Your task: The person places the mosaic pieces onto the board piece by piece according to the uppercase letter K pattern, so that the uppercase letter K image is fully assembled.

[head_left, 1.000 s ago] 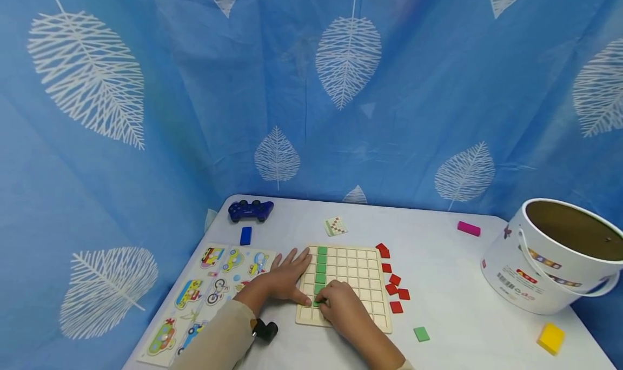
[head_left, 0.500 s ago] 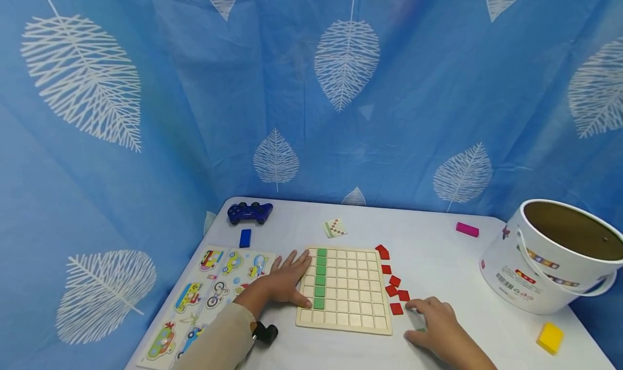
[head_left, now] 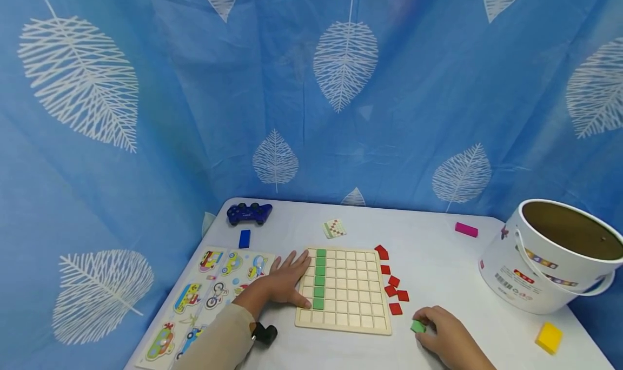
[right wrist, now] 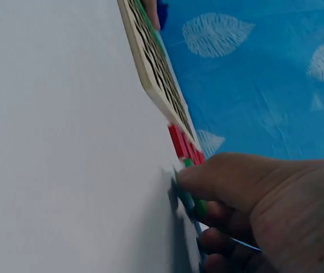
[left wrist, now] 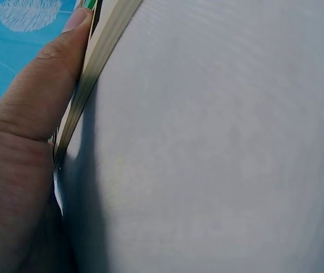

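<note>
A wooden grid board (head_left: pixel 350 326) lies on the white table, with several green square tiles (head_left: pixel 319 271) set in one column near its left side. My left hand (head_left: pixel 286 283) rests with spread, straight fingers on the board's left edge; in the left wrist view the thumb (left wrist: pixel 53 74) lies along the rim. To the right of the board, my right hand (head_left: pixel 445 332) pinches a green tile (head_left: pixel 417 326) between thumb and fingers, low over the table. Several red tiles (head_left: pixel 396 309) lie scattered along the board's right edge.
A puzzle board (head_left: pixel 194 316) with vehicle pictures lies at left. Behind are a blue game controller (head_left: pixel 249 213), blue block (head_left: pixel 245 239) and small pattern card (head_left: pixel 334 228). A white bucket (head_left: pixel 521 283), magenta block (head_left: pixel 466 229) and yellow block (head_left: pixel 549 338) stand right.
My right hand has left the green column on the board, moved right to the loose green tile, and now pinches it. The left hand has stayed on the board.
</note>
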The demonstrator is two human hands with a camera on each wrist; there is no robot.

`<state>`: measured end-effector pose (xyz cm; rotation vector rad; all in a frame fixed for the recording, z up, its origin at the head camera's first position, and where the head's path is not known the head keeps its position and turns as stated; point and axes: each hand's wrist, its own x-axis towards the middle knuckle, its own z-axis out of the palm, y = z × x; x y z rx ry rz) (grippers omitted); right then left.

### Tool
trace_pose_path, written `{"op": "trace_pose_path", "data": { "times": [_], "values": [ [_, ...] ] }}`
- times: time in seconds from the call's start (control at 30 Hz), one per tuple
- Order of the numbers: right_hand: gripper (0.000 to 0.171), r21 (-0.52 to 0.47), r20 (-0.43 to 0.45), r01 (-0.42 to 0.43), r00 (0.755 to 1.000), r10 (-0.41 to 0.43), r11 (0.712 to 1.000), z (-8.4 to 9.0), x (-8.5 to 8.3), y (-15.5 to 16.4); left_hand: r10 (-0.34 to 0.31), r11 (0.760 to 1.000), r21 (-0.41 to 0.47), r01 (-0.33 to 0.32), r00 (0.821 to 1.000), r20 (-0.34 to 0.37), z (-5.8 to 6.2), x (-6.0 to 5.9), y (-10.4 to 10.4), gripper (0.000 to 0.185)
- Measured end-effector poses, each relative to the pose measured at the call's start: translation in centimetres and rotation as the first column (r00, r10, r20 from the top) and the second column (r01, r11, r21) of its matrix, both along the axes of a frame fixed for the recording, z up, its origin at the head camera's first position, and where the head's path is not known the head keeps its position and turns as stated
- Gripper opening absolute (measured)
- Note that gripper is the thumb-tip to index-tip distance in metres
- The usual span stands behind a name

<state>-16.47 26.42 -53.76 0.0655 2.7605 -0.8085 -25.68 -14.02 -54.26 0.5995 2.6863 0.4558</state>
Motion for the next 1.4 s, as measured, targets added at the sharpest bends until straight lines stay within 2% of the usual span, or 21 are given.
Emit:
{"op": "trace_pose_path", "data": {
  "times": [0.1, 0.2, 0.33, 0.4, 0.47, 0.6, 0.87, 1.23, 1.4],
  "values": [
    [0.03, -0.051, -0.093, -0.02, 0.996, 0.016, 0.999, 0.3, -0.2, -3.0, 0.001, 1.0, -0.002, -0.001, 1.0, -0.003, -0.1, 0.0, 0.0, 0.13],
    [0.028, -0.101, -0.199, -0.149, 0.972, 0.126, 0.984, 0.6, -0.2, -7.4, -0.002, 1.0, 0.005, 0.002, 1.0, 0.001, -0.1, 0.0, 0.1, 0.13],
    [0.022, -0.147, -0.285, -0.375, 0.902, 0.324, 0.915, 0.7, -0.5, -13.4, -0.001, 1.0, -0.003, 0.001, 1.0, 0.0, -0.3, 0.0, 0.2, 0.129],
    [0.019, -0.157, -0.294, -0.443, 0.874, 0.387, 0.883, 0.6, -0.9, -15.6, 0.002, 1.0, -0.017, -0.003, 1.0, -0.007, -0.3, 0.0, 0.2, 0.129],
    [0.017, -0.144, -0.297, -0.476, 0.857, 0.421, 0.867, 0.3, -1.2, -17.0, 0.004, 1.0, -0.023, -0.004, 1.0, -0.011, -0.4, 0.0, 0.4, 0.129],
    [0.019, -0.096, -0.301, -0.47, 0.854, 0.424, 0.878, -0.4, -1.4, -18.0, -0.006, 1.0, -0.023, 0.006, 1.0, -0.007, -0.3, -0.1, 0.7, 0.128],
    [0.014, -0.083, -0.354, -0.46, 0.843, 0.405, 0.884, -1.0, -1.2, -18.5, 0.005, 1.0, -0.03, -0.005, 1.0, -0.012, 0.1, 0.1, 0.4, 0.127],
    [0.014, -0.03, -0.327, -0.424, 0.86, 0.392, 0.905, -0.5, -0.7, -19.2, 0.02, 1.0, -0.002, -0.02, 1.0, -0.023, 0.1, 0.3, 0.2, 0.126],
    [0.013, 0.052, -0.355, -0.428, 0.837, 0.417, 0.902, -0.5, -0.5, -19.3, 0.017, 1.0, -0.007, -0.017, 1.0, -0.01, 0.0, 0.2, 0.3, 0.125]
  ]
}}
